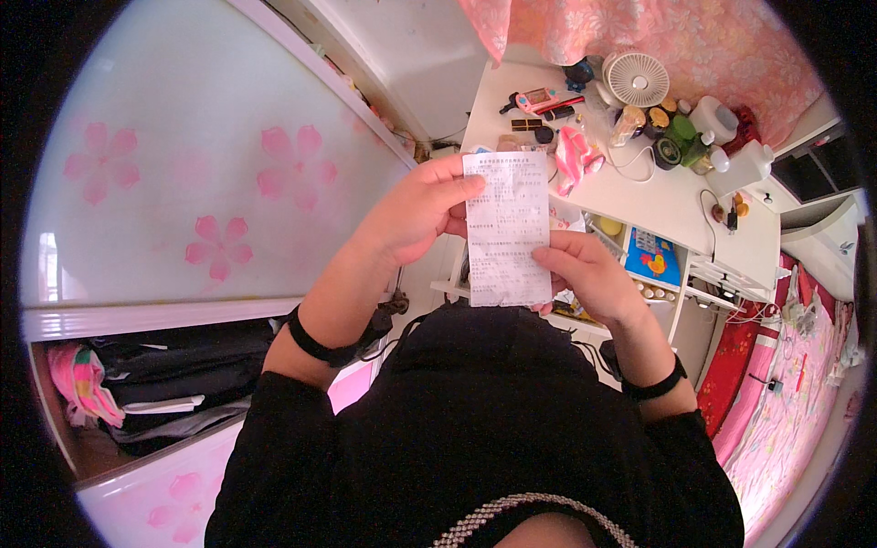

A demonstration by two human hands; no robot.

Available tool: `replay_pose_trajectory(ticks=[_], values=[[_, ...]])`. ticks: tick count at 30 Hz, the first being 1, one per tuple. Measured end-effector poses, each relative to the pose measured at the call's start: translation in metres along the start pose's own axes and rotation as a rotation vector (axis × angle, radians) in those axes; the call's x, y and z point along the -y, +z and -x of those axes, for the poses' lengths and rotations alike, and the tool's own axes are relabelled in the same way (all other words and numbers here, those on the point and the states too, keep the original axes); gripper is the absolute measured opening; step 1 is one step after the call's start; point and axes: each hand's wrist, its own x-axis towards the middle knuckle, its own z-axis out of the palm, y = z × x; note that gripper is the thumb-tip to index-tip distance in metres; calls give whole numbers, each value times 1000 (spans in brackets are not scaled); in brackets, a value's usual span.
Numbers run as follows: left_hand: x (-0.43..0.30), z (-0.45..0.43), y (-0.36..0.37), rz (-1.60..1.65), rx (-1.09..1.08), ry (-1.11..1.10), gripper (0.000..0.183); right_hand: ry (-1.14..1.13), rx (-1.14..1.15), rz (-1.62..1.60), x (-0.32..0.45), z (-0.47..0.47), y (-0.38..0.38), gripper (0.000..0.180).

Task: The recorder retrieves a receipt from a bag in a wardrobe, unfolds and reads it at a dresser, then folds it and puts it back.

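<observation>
A long white printed paper slip (508,219) hangs upright between my two hands, its lines of small print facing me. My left hand (431,205) pinches its upper left edge, thumb in front and fingers behind. Lower down on the right edge, my right hand (586,270) grips it the same way, with some fingertips showing beneath. Behind the slip is an open drawer (616,236) of the white desk (658,198), partly hidden by the paper and my right hand. In the drawer lies a blue packet with a chick picture (653,257).
On the desk stand a small white fan (637,79), several bottles and jars (678,130), a pink handheld game (536,100) and a pink-and-white cloth (575,154). A flowered sliding wardrobe door (219,157) is at left, above a compartment of dark clothes (185,370). A bed (788,383) lies at right.
</observation>
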Motion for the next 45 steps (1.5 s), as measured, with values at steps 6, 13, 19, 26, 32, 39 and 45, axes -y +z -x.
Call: replay_pose_trajectory(ticks=[6, 13, 19, 26, 32, 39, 45], values=[[-4, 1, 1, -7, 2, 25, 30, 3, 10, 3, 3, 1, 0, 25], [-9, 0, 6, -16, -25, 14, 31, -3, 6, -18, 4, 1, -2, 25], [-7, 2, 9, -22, 15, 20, 29, -32, -19, -56, 3, 2, -2, 26], [-9, 3, 13, -1, -77, -30, 28, -49, -15, 8, 4, 3, -3, 26], [-11, 5, 15, 29, -46, -26, 29, -81, -19, 35, 3, 4, -2, 26], [-10, 7, 15, 33, -38, -14, 30, -85, -8, 42, 2, 4, -2, 26], [-11, 8, 16, 67, -35, -33, 32, -78, -9, 37, 3, 4, -1, 26]])
